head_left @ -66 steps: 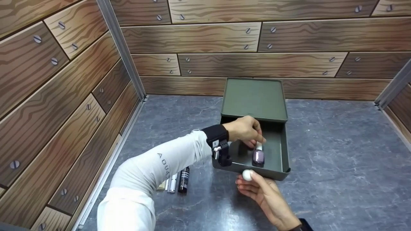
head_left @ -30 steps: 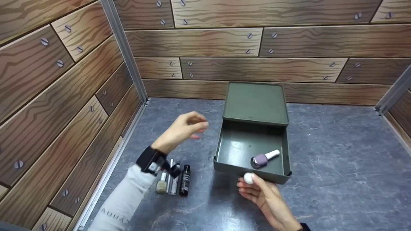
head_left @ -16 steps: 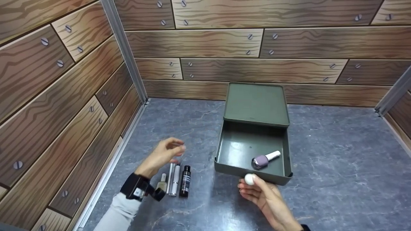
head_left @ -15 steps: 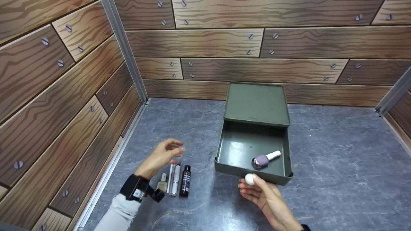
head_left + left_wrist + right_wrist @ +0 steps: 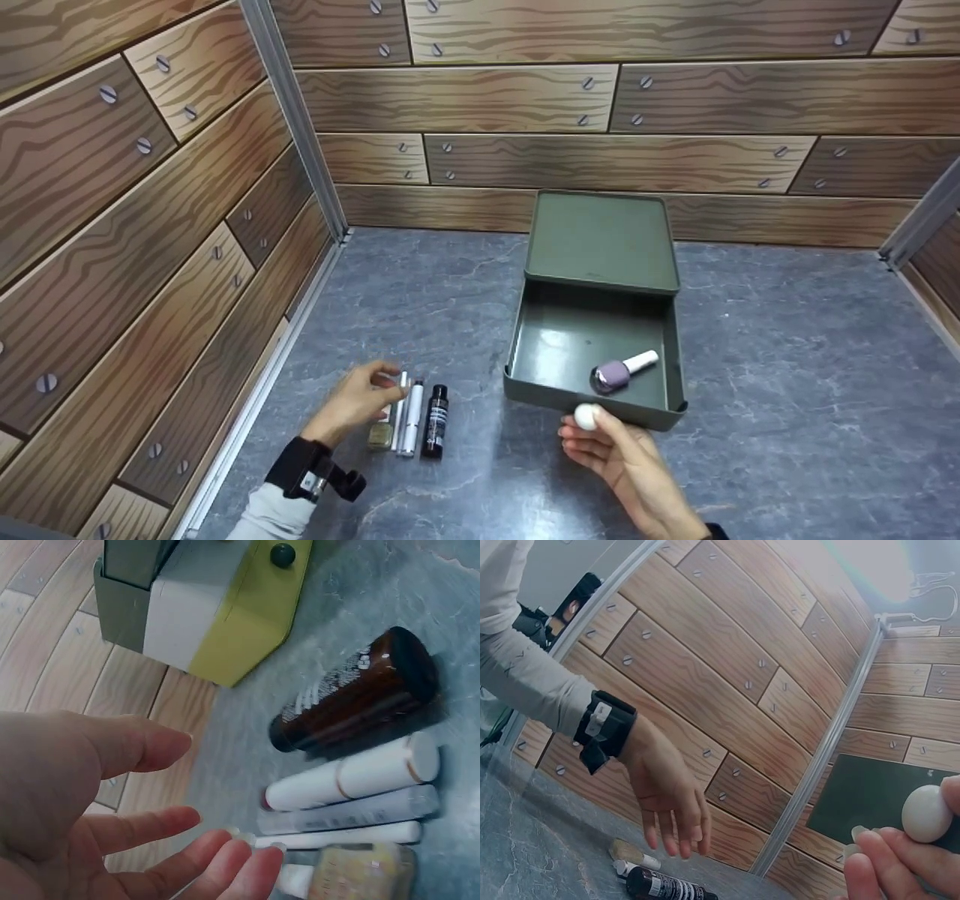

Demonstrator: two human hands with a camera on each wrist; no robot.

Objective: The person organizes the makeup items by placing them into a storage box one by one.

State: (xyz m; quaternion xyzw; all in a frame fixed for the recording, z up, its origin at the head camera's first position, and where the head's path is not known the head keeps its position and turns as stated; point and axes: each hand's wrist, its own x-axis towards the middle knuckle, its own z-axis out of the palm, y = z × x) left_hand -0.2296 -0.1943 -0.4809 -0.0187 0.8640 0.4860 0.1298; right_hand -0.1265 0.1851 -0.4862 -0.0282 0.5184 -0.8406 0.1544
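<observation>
My right hand pinches the round white knob at the front of a pulled-out dark green drawer, thumb on one side and fingers beneath. On the drawer floor lies a purple nail polish bottle with a white cap. My left hand hovers over a row of cosmetics, fingers loosely bent and holding nothing. Nearest to it is a gold nail polish bottle, its cap partly hidden in the head view. Beside that lie a thin white stick, a clear-looking tube and a white tube.
A black bottle lies at the row's right end. The green box top stands behind the drawer, near the plank-patterned back wall. In the left wrist view, a yellow and white panel bears a dark knob.
My left hand has let go of the purple nail polish in the drawer and moved left, then down to the cosmetics row. The polish now lies slanted. My right hand stays on the knob.
</observation>
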